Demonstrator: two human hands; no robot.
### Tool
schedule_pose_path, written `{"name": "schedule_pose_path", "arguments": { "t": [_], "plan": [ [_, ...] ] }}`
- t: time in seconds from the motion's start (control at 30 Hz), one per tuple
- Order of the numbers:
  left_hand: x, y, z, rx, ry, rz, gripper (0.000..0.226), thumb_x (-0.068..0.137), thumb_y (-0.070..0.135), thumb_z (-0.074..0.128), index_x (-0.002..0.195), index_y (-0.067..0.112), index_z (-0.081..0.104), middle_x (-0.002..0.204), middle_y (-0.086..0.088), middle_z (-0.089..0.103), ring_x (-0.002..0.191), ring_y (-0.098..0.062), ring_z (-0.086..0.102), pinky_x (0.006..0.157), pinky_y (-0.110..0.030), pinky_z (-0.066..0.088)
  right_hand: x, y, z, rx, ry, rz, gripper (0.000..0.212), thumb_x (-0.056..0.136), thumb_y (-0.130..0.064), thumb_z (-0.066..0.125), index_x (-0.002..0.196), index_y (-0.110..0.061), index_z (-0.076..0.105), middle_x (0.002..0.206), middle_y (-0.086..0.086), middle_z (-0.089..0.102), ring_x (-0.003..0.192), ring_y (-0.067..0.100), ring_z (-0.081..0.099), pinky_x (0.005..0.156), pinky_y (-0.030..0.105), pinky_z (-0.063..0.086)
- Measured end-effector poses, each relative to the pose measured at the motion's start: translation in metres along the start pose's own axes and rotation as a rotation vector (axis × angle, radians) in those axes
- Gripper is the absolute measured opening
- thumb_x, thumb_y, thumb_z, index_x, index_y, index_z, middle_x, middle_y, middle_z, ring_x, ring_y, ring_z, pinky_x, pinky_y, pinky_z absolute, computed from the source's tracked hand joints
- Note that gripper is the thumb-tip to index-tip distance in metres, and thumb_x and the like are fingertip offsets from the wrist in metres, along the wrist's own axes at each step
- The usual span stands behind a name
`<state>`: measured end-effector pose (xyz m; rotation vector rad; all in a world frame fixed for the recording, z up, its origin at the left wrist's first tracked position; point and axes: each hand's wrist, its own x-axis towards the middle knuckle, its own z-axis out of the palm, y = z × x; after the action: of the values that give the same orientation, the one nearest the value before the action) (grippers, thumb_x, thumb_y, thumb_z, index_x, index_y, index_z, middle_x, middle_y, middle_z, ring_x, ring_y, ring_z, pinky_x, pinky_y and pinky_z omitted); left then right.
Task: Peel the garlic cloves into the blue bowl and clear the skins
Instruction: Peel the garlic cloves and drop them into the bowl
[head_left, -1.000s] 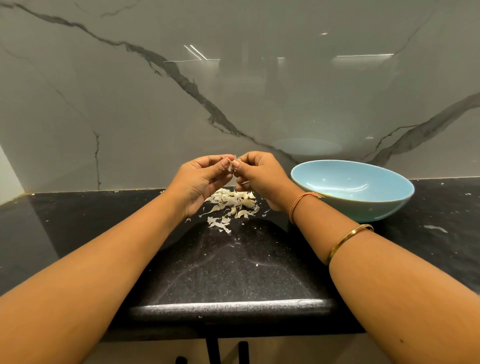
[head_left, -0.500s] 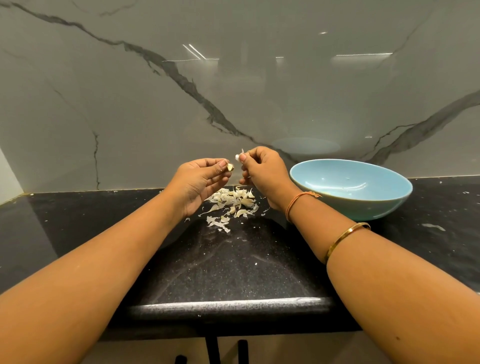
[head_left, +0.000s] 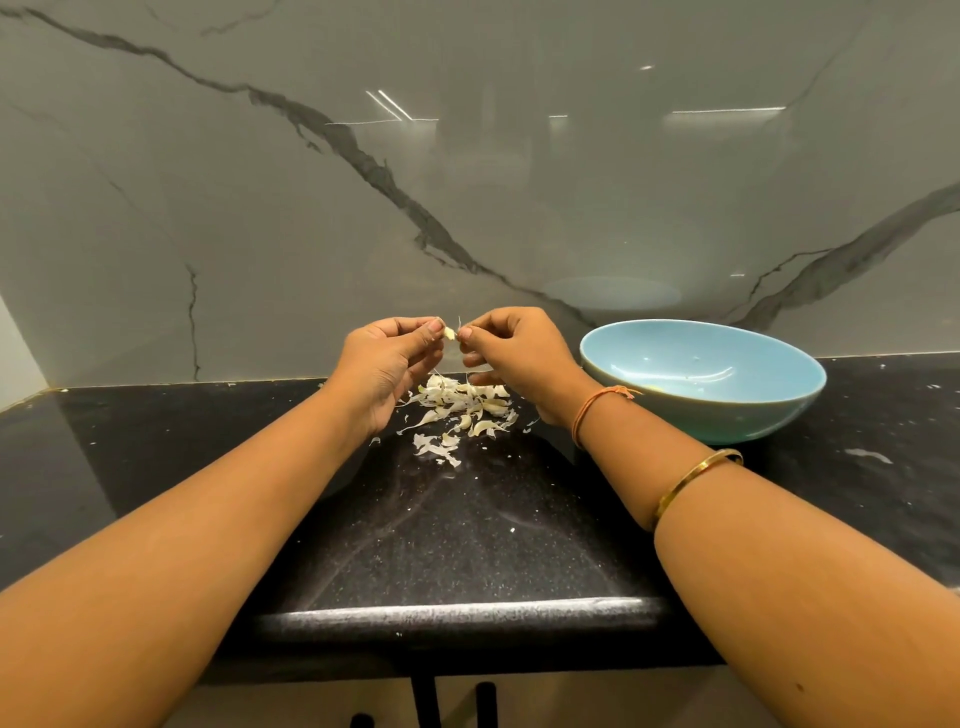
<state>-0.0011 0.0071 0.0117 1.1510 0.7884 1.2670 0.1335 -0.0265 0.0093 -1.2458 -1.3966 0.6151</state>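
Above skins (head_left: 457, 410), both grips (head_left: 387, 364) (head_left: 514, 358) tight on clove (head_left: 449, 333)

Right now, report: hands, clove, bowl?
Left hand pinches garlic clove; right hand pinches skin strand on it. Skin pile on counter below. Blue bowl at right, nothing blocking.

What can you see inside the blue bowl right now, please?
Inside the blue bowl, a pale yellowish piece, likely peeled garlic, shows just over the near rim. The far inner wall shows only glare and small specks. The near wall hides the rest of the bottom.
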Motion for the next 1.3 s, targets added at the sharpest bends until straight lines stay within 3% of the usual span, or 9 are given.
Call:
{"name": "schedule_pose_path", "arguments": {
  "t": [0.27,0.47,0.77,0.93,1.0,1.07,1.17,1.23,1.3],
  "plan": [
    [-0.001,0.0,0.001,0.013,-0.015,-0.019,0.004,0.085,0.001,0.062,0.087,0.002,0.065,0.076,-0.006,0.067,0.063,-0.008,0.064,0.058,-0.014,0.053,-0.002,-0.001,0.0,0.113,-0.044,0.03,0.011,0.088,-0.008,0.063,0.077,-0.006,0.063,0.074,0.007,0.06,0.069,0.013,0.058,0.061,0.025,0.057],
    [-0.003,0.003,0.002,-0.009,-0.043,-0.01,0.005,0.086,0.0,0.061,0.084,0.002,0.065,0.063,-0.001,0.069,0.059,-0.006,0.065,0.059,-0.015,0.054,-0.004,-0.005,-0.003,0.295,-0.088,0.114,0.01,0.09,-0.001,0.057,0.081,0.001,0.058,0.073,0.009,0.058,0.064,0.011,0.055,0.054,0.019,0.054],
    [-0.004,0.002,0.003,-0.004,-0.094,-0.042,0.006,0.086,0.001,0.06,0.086,0.001,0.065,0.063,-0.001,0.069,0.058,-0.005,0.065,0.059,-0.015,0.054,0.001,-0.002,0.0,0.095,0.0,0.079,0.018,0.089,-0.005,0.055,0.07,-0.007,0.055,0.068,0.007,0.054,0.061,0.011,0.051,0.055,0.021,0.052],
    [-0.006,0.002,0.004,-0.02,-0.136,-0.075,0.007,0.087,0.001,0.059,0.085,0.0,0.065,0.065,-0.003,0.069,0.06,-0.007,0.064,0.06,-0.016,0.055,0.006,0.004,0.003,-0.157,0.096,-0.013,0.013,0.085,-0.012,0.058,0.075,-0.003,0.06,0.066,0.0,0.056,0.068,0.018,0.058,0.075,0.045,0.057],
    [-0.005,0.003,0.003,-0.027,-0.129,-0.078,0.007,0.086,0.001,0.059,0.085,0.0,0.065,0.065,-0.003,0.069,0.06,-0.007,0.064,0.06,-0.016,0.055,0.005,0.004,0.002,-0.175,0.106,-0.028,0.011,0.085,-0.011,0.06,0.076,-0.006,0.062,0.066,-0.001,0.057,0.068,0.018,0.059,0.077,0.048,0.056],
    [-0.004,0.003,0.002,-0.029,-0.099,-0.067,0.006,0.086,0.001,0.059,0.086,0.0,0.066,0.064,-0.003,0.069,0.059,-0.006,0.064,0.058,-0.015,0.055,0.004,0.004,0.0,-0.12,0.104,-0.03,0.002,0.084,-0.004,0.062,0.083,-0.006,0.063,0.072,-0.001,0.059,0.065,0.016,0.06,0.075,0.045,0.057],
    [-0.002,0.002,0.0,-0.025,-0.027,-0.033,0.005,0.086,0.002,0.061,0.086,0.001,0.066,0.064,-0.001,0.069,0.061,-0.006,0.064,0.059,-0.015,0.054,0.003,0.002,-0.003,-0.011,0.112,-0.018,0.012,0.084,0.004,0.06,0.089,-0.006,0.062,0.079,0.003,0.06,0.071,0.018,0.061,0.073,0.04,0.059],
    [-0.001,0.002,0.0,-0.022,0.012,-0.006,0.004,0.086,0.003,0.062,0.085,0.002,0.066,0.07,-0.003,0.069,0.065,-0.007,0.064,0.061,-0.015,0.054,0.001,-0.001,-0.002,0.081,0.077,-0.018,0.003,0.087,-0.004,0.061,0.086,-0.006,0.063,0.079,0.007,0.062,0.073,0.017,0.062,0.069,0.034,0.059],
    [-0.001,0.001,0.0,-0.011,0.027,0.015,0.004,0.086,0.003,0.062,0.085,0.003,0.066,0.076,-0.004,0.068,0.069,-0.008,0.064,0.064,-0.015,0.055,-0.002,-0.003,0.001,0.118,0.038,-0.025,0.012,0.087,-0.014,0.066,0.087,-0.003,0.063,0.081,0.01,0.064,0.072,0.015,0.063,0.067,0.033,0.059]
  ]
}}
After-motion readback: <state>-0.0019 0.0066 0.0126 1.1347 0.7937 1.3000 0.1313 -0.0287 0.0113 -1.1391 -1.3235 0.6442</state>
